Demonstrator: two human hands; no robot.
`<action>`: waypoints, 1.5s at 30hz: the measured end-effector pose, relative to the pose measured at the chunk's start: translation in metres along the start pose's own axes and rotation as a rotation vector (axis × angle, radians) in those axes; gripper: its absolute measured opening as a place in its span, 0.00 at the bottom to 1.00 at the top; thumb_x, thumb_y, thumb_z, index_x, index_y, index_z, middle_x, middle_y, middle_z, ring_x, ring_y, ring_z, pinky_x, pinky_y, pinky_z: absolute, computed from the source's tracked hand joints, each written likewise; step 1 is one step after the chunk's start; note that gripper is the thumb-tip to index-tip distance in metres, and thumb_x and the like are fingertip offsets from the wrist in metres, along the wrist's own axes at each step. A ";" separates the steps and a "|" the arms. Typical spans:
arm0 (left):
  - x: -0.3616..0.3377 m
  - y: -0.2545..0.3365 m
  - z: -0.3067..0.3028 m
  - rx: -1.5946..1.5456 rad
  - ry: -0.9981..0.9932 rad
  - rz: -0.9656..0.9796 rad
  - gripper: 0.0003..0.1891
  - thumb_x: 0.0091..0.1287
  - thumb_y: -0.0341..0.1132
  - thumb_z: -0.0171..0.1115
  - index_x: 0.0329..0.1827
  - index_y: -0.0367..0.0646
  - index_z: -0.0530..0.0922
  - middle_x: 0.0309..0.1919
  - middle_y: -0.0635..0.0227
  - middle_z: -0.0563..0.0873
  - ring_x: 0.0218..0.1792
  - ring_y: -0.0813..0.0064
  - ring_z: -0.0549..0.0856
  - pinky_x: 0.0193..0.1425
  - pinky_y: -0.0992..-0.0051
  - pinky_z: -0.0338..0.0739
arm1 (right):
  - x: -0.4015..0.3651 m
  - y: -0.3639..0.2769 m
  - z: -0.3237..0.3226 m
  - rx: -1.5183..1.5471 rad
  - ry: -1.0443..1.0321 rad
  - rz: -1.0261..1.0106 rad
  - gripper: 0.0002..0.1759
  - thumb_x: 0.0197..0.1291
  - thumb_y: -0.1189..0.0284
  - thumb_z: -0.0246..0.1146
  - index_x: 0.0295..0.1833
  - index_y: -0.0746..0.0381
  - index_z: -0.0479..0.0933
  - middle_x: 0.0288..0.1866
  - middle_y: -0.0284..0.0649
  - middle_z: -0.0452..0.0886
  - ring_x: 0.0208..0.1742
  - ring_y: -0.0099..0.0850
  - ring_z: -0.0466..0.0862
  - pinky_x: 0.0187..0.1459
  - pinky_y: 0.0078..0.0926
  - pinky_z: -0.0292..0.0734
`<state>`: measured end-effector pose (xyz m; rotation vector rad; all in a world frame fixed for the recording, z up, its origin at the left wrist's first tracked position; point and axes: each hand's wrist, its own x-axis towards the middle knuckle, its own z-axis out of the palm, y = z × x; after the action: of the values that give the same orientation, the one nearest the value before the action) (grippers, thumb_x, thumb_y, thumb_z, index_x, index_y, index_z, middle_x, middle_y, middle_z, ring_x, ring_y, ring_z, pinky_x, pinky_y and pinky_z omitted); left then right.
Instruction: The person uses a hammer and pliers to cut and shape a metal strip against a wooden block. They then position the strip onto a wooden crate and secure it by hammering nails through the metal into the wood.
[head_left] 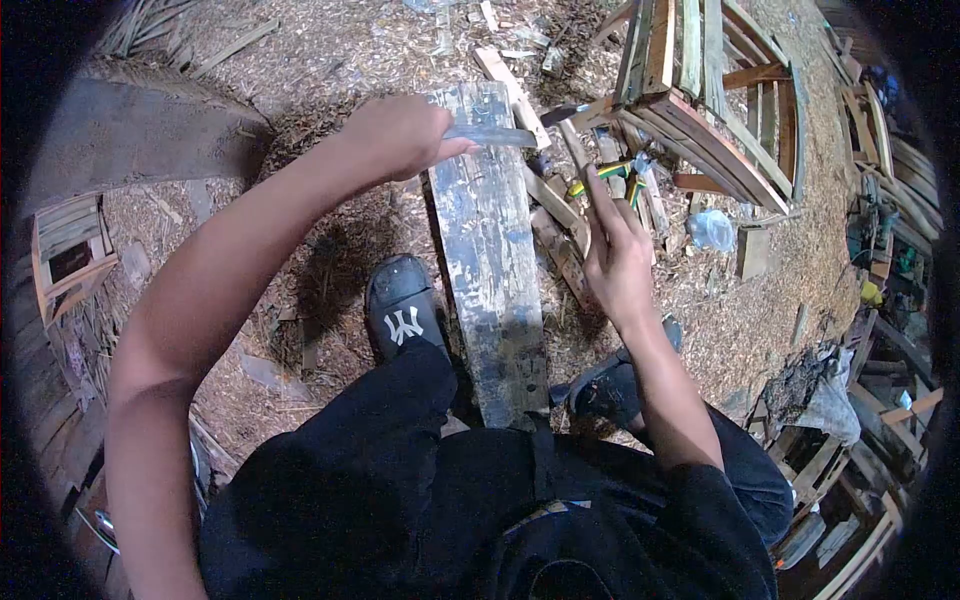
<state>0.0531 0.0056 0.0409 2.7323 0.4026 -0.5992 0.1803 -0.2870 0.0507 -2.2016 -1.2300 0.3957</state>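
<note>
My left hand (398, 135) is closed around one end of a flat, grey, shiny strip (492, 135), which lies crosswise over the far part of a worn plank bench (487, 235). What kind of tool or piece the strip is, I cannot tell. My right hand (622, 262) is wrapped round the wooden handle of a hammer (577, 148), its forefinger stretched along the handle. The dark hammer head points away from me, just right of the strip's free end. Close beyond the right hand lies a green and yellow handled tool (603, 178).
A slatted wooden frame (710, 110) stands at the upper right. Wood offcuts (515, 92) and a clear plastic bag (712, 230) lie on ground strewn with shavings. My shoes (402, 300) flank the bench. A dark board (150, 135) is at left, with piled scrap wood along the right.
</note>
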 end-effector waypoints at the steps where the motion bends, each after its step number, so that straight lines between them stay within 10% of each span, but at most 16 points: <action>1: 0.001 -0.001 0.002 -0.031 -0.020 -0.012 0.37 0.77 0.69 0.51 0.48 0.39 0.88 0.30 0.48 0.89 0.35 0.47 0.91 0.44 0.50 0.87 | -0.001 0.001 0.001 0.047 0.018 0.024 0.39 0.64 0.90 0.59 0.80 0.55 0.73 0.46 0.58 0.84 0.43 0.54 0.86 0.50 0.40 0.82; 27: 0.005 -0.006 0.018 -0.240 -0.101 -0.020 0.34 0.82 0.61 0.52 0.40 0.35 0.88 0.25 0.46 0.86 0.28 0.44 0.87 0.41 0.50 0.83 | 0.004 0.004 0.008 0.093 0.012 -0.054 0.34 0.65 0.89 0.59 0.77 0.61 0.75 0.52 0.59 0.86 0.49 0.55 0.88 0.56 0.42 0.83; 31: 0.003 -0.009 0.024 -0.250 -0.076 -0.037 0.34 0.81 0.62 0.53 0.38 0.35 0.87 0.25 0.46 0.86 0.27 0.45 0.87 0.40 0.50 0.82 | 0.003 -0.003 0.007 0.209 0.055 0.129 0.29 0.72 0.85 0.59 0.78 0.60 0.74 0.65 0.58 0.85 0.64 0.43 0.88 0.65 0.38 0.80; 33: 0.003 -0.009 0.025 -0.271 -0.073 -0.033 0.34 0.81 0.62 0.53 0.38 0.35 0.87 0.25 0.46 0.85 0.27 0.44 0.87 0.39 0.50 0.82 | 0.004 0.003 0.011 0.158 0.039 0.043 0.32 0.67 0.87 0.59 0.77 0.62 0.75 0.55 0.62 0.87 0.54 0.53 0.90 0.59 0.43 0.82; 45: 0.000 -0.010 0.030 -0.246 -0.029 0.006 0.36 0.80 0.65 0.51 0.40 0.36 0.87 0.25 0.49 0.86 0.28 0.49 0.88 0.40 0.51 0.85 | 0.011 -0.008 0.000 0.238 0.017 0.132 0.29 0.71 0.84 0.59 0.76 0.61 0.75 0.61 0.62 0.85 0.64 0.55 0.86 0.64 0.40 0.80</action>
<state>0.0396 0.0040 0.0126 2.4869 0.4303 -0.5483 0.1807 -0.2750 0.0558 -2.0818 -0.9767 0.5457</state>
